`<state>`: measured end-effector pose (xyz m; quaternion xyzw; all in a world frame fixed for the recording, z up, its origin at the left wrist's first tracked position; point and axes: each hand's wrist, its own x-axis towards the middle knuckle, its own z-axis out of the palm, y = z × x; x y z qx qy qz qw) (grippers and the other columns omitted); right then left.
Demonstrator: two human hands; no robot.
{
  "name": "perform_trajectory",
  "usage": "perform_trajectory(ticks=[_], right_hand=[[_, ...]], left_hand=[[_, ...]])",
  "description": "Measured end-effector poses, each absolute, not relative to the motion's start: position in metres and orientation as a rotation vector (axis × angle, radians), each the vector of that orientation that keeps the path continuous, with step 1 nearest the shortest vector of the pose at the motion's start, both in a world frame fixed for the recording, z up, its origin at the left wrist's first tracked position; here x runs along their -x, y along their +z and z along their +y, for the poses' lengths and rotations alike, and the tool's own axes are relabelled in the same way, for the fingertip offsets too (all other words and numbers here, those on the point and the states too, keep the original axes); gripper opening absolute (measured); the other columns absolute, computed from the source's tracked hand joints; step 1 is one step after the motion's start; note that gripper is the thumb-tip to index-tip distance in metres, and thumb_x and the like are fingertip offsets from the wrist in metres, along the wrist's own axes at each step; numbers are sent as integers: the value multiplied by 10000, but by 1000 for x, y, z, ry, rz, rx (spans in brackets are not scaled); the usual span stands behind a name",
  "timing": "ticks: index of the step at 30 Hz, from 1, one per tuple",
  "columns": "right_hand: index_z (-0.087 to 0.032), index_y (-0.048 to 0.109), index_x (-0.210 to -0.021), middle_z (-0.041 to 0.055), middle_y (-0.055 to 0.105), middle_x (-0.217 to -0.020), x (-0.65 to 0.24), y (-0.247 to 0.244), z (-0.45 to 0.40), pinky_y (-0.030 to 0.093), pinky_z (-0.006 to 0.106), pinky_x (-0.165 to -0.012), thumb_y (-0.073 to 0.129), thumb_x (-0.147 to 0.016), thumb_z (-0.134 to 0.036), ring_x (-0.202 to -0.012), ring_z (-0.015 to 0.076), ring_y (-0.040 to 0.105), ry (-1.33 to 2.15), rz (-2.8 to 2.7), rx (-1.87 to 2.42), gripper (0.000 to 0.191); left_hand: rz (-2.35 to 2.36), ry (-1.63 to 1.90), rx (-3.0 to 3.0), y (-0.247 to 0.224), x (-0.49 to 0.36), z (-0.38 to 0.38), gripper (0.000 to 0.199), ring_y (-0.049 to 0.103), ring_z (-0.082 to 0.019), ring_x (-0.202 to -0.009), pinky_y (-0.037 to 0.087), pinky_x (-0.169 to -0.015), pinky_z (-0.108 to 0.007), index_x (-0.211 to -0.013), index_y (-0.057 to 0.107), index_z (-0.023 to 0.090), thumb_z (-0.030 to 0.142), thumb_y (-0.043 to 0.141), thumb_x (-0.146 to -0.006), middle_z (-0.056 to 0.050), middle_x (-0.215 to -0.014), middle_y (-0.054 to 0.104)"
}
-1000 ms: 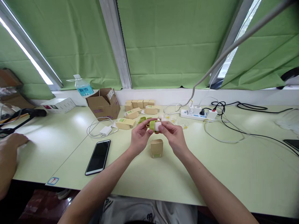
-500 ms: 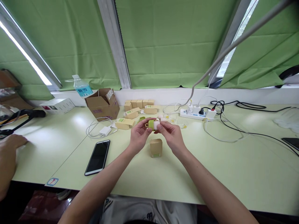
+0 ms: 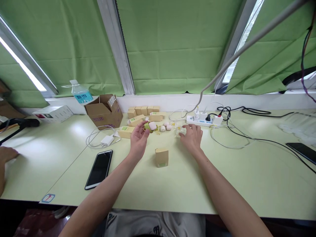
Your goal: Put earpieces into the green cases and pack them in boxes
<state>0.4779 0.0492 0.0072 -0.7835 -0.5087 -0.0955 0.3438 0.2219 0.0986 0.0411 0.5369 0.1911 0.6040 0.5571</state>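
Between the thumb and fingers of my left hand point(image 3: 138, 138) is a small pinkish-white block in a green holder point(image 3: 152, 126). To the right, my right hand point(image 3: 192, 135) has its thumb and fingertips closed around the edge of a clear plastic piece point(image 3: 182, 130) with a yellow spot. Several small white rounded pieces point(image 3: 166, 127) lie on the table between my hands. An upright small tan carton point(image 3: 162, 157) with a green label stands nearer to me, touched by neither hand.
Several tan cartons point(image 3: 143, 110) line the back. A brown cardboard box point(image 3: 105, 111), a charger point(image 3: 107, 141) and a phone point(image 3: 99, 169) are on the left. A power strip point(image 3: 201, 120) with tangled cables stands back right. Another person's hand point(image 3: 8, 154) rests at far left.
My hands have moved apart. The left one has shifted left, keeping the green holder; the right one has let go of it and reached right to the clear plastic pieces.
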Motion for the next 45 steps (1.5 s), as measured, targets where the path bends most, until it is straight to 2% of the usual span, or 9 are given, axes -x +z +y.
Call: perform_trajectory(ticks=[4,9,13,15,18,22,30,38,45], right_hand=[[-195,787,-1193,205,612,-1401,-479,-10,51,389,524,-1054,635,-934,-137,-1313,393,476,-317,-1535,2141,306],[-177,733,-926,226,661,-1325,-477,-4,49,383,620,-1096,590,-913,-106,-1324,425,500,-116,-1476,1916,160],[-235,616,-909,110,743,-1151,-463,16,47,524,511,-1039,604,-936,-220,-1155,299,654,133,-1466,1613,33],[-253,571,-921,86,732,-1219,-454,27,43,576,434,-984,650,-930,-308,-1155,255,685,342,-1416,1375,97],[-287,530,-1055,72,733,-1230,-444,41,35,598,415,-937,827,-805,-383,-1162,256,705,709,-1280,994,399],[-313,508,-1238,66,782,-1170,-436,54,24,583,402,-901,931,-734,-426,-1100,254,709,902,-1300,884,668],[-256,708,-1210,102,748,-1255,-421,54,21,607,444,-978,920,-785,-501,-1206,279,688,962,-1371,953,534],[-283,772,-1248,91,757,-1352,-416,56,20,621,474,-1059,914,-813,-531,-1291,298,683,965,-1298,869,520],[-274,786,-1226,90,764,-1345,-414,60,17,624,481,-1063,933,-802,-504,-1286,296,695,1004,-1251,857,504]], left_hand=[[453,1418,-1271,40,-223,98,520,719,-169,-1139,584,-978,-258,-1311,708,252,447,896,-867,-65,-1266,749],[454,1419,-1287,40,-222,98,532,724,-172,-1138,592,-996,-272,-1313,714,248,464,898,-863,-70,-1255,756],[455,1424,-1333,37,-222,100,538,722,-178,-1156,588,-1017,-283,-1326,716,248,473,889,-870,-76,-1275,760],[455,1435,-1371,36,-223,100,530,719,-186,-1171,585,-1028,-294,-1327,721,243,473,882,-877,-85,-1302,757],[467,1455,-1445,37,-224,99,503,720,-208,-1195,586,-1042,-323,-1328,730,227,470,853,-905,-107,-1342,753],[464,1439,-1535,43,-223,93,480,717,-236,-1247,575,-1091,-371,-1362,721,223,453,807,-950,-120,-1367,759],[558,1375,-1882,48,-220,86,405,707,-268,-1251,560,-1074,-421,-1379,727,255,434,707,-1016,-110,-1406,750],[645,1342,-2157,51,-218,80,414,714,-251,-1209,541,-1038,-424,-1407,687,284,320,715,-995,-88,-1378,765],[532,1373,-1946,51,-218,79,261,717,-299,-1245,530,-1015,-442,-1188,705,246,418,735,-994,-139,-1366,766]])
